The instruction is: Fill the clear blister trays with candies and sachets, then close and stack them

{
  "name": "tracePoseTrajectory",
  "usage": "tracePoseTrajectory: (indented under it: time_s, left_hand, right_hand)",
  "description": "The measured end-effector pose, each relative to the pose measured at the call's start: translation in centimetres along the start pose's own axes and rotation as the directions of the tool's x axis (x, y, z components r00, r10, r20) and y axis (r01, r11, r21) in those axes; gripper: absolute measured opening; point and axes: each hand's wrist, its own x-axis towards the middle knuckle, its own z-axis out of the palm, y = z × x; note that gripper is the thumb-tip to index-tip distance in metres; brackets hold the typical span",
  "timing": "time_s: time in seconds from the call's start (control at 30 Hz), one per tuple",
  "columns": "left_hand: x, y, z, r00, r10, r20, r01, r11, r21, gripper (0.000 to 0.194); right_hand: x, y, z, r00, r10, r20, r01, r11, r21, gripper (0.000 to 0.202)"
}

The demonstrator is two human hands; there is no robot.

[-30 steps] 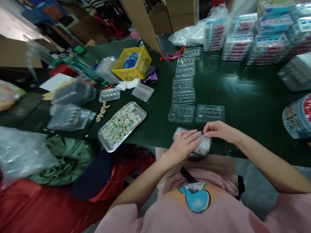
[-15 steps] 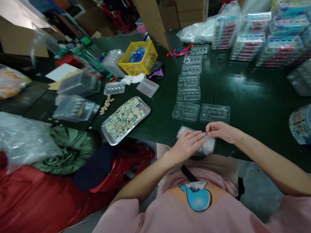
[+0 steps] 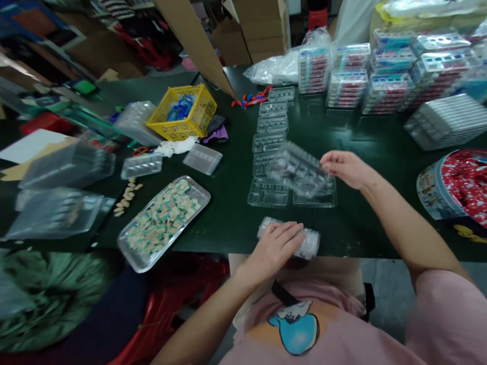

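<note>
My right hand (image 3: 344,167) pinches the right end of a clear plastic compartment tray (image 3: 299,170), tilted and motion-blurred above the table. Below it lies another clear tray (image 3: 323,197), partly covered from view. Beside that one, a similar tray (image 3: 268,193) is the nearest of a column of single trays running away from me. At the table's front edge my left hand (image 3: 276,247) rests with fingers stretched over a stack of clear trays (image 3: 312,244). Its palm and fingers cover much of the stack, and nothing is lifted in that hand.
Left of the stack lies a metal tray (image 3: 139,261) of small green-and-beige pieces. Behind it stands a yellow basket (image 3: 171,132) with blue items. Filled packs (image 3: 348,88) stand at the back right, near stacked empty trays (image 3: 445,121) and a tub (image 3: 431,190) of red packets.
My right hand has moved up and away from the stack, lifting one clear tray over the laid-out ones. The left hand stays on the stack. The view has shifted to the right.
</note>
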Motion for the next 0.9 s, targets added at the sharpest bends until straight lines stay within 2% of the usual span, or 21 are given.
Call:
tracePoseTrajectory:
  time_s: [0.1,0.2,0.27,0.37,0.47,0.57,0.63,0.73,0.77,0.83,0.87,0.9]
  left_hand:
    - [0.6,-0.4,-0.1,1.0,-0.011,0.011,0.011,1.0,0.003,0.026]
    - [1.4,-0.7,-0.4,1.0,-0.019,0.002,0.019,1.0,-0.005,0.024]
    - [1.9,-0.8,-0.6,1.0,-0.02,0.0,0.02,1.0,-0.012,0.024]
    - [2.4,-1.0,-0.7,1.0,-0.028,0.004,0.028,0.999,-0.023,0.024]
    - [2.6,-1.1,-0.7,0.999,-0.033,0.014,0.033,0.999,-0.028,0.024]
    - [2.8,-1.3,-0.6,0.999,-0.042,0.033,0.042,0.999,-0.026,0.024]
    - [2.9,-1.5,-0.5,0.998,-0.053,0.03,0.054,0.998,-0.022,0.024]
    - [3.0,-1.7,-0.1,0.997,-0.078,0.0,0.078,0.997,-0.006,0.024]
    - [2.9,-1.7,0.0,0.997,-0.08,-0.007,0.08,0.997,0.001,0.024]
    - [2.8,-1.7,0.1,0.997,-0.076,-0.015,0.077,0.997,0.015,0.024]
    - [2.6,-1.7,0.2,0.997,-0.071,-0.021,0.071,0.997,0.02,0.024]
    - [2.4,-1.6,0.2,0.997,-0.067,-0.032,0.068,0.997,0.026,0.024]
  right_hand:
    - [4.8,-1.3,-4.8,0.996,-0.002,-0.095,0.006,0.999,0.037,0.009]
    - [9.3,-0.9,-8.8,0.986,0.141,-0.094,-0.138,0.99,0.041,0.012]
    - [11.6,0.2,-10.4,0.958,0.27,-0.101,-0.272,0.962,-0.004,0.013]
    - [14.1,2.2,-11.1,0.906,0.39,-0.161,-0.411,0.904,-0.12,0.016]
    - [15.5,3.7,-10.4,0.899,0.383,-0.213,-0.43,0.867,-0.254,0.018]
    - [15.8,4.2,-9.0,0.93,0.309,-0.199,-0.363,0.856,-0.369,0.021]
    - [15.2,3.9,-7.9,0.957,0.2,-0.211,-0.278,0.844,-0.459,0.018]
    - [12.3,3.2,-5.1,0.975,-0.059,-0.215,-0.072,0.829,-0.554,0.005]
    - [10.7,3.0,-3.9,0.981,-0.107,-0.162,0.0,0.835,-0.55,0.001]
    - [6.9,2.9,-1.2,0.996,-0.061,0.06,0.083,0.878,-0.471,0.009]
    - [4.9,2.9,0.2,0.973,0.02,0.231,0.077,0.912,-0.403,0.014]
    - [2.9,3.1,1.5,0.92,0.094,0.38,0.04,0.943,-0.332,0.018]
